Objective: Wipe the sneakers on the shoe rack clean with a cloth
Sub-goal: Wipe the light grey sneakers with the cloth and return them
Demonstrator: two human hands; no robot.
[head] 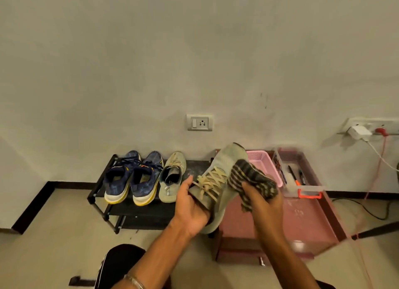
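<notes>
My left hand [192, 208] grips a grey-green sneaker [224, 165] by its heel end and holds it in the air, toe pointing up and away. My right hand [262, 200] presses a dark striped cloth [252, 177] against the sneaker's right side. On the black shoe rack [101, 187] stand the matching grey-green sneaker [171, 177] and, to its left, a pair of navy blue sneakers [131, 178] with yellow-edged soles.
A pink cabinet [306, 221] stands right of the rack, with a pink basket [265, 165] and a clear box of pens [298, 178] on it. A wall socket [200, 122] sits above the rack. Cables [380, 159] hang at the right. My dark-clad knee [121, 265] is below.
</notes>
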